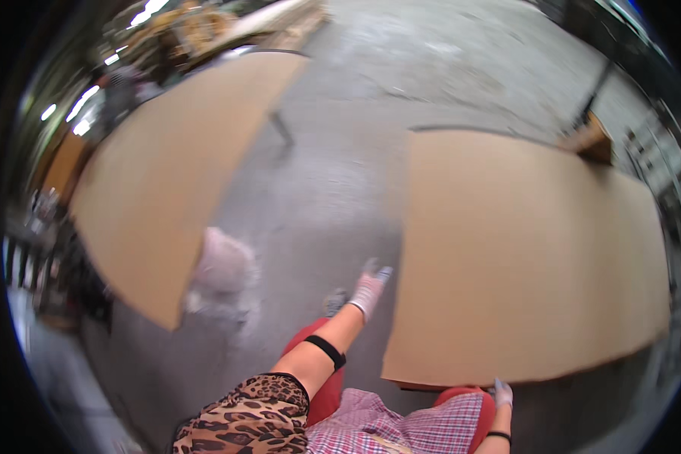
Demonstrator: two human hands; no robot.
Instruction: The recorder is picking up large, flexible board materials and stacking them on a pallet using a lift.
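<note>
A large brown cardboard sheet (530, 257) lies flat at the right, raised above the floor. My left hand (368, 293), in a pale glove with grey fingertips, reaches forward close to the sheet's left side. Its fingers are stretched out and somewhat apart, blurred by motion, and I see nothing in them. At the sheet's near edge is my right hand (504, 395), also gloved. It pinches that edge, with part of the fingers hidden. Another long brown sheet (181, 159) lies across the left side, out of reach of both hands.
Grey concrete floor (333, 166) runs between the two sheets. A pinkish-white bundle (223, 265) sits beside the left sheet's near end. A brown block (592, 140) and a dark post (598, 91) stand beyond the right sheet. Metal railings (662, 155) line the far right.
</note>
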